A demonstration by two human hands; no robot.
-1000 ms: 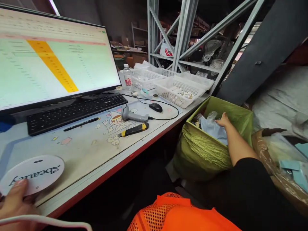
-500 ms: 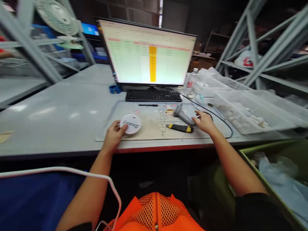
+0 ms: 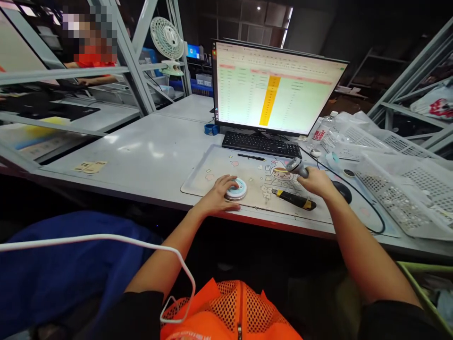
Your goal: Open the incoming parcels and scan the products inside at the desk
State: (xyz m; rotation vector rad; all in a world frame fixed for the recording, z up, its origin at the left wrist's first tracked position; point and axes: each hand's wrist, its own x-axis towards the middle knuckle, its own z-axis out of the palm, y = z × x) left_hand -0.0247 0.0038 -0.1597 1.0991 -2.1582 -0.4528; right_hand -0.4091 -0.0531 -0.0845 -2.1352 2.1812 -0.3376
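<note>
Your left hand (image 3: 219, 196) is pressing flat, fingers spread, on the round disc (image 3: 236, 190) at six o'clock on the desk mat (image 3: 212, 167). Your right hand (image 3: 316, 182) is curling around the barcode scanner (image 3: 295, 166) at three o'clock, not yet aiming it at the disc.

My left grip (image 3: 218, 194) rests on a round white disc (image 3: 236, 189) on the counter (image 3: 148, 156). My right grip (image 3: 316, 182) closes around the barcode scanner (image 3: 296, 166).

The screen (image 3: 274, 89) is glowing pale green with an orange stripe; the keyboard (image 3: 262, 143) is looking black, the knife (image 3: 293, 199) black and yellow, the vest (image 3: 230, 311) bright orange mesh, the mat (image 3: 247, 182) showing cartoon pictures
</note>
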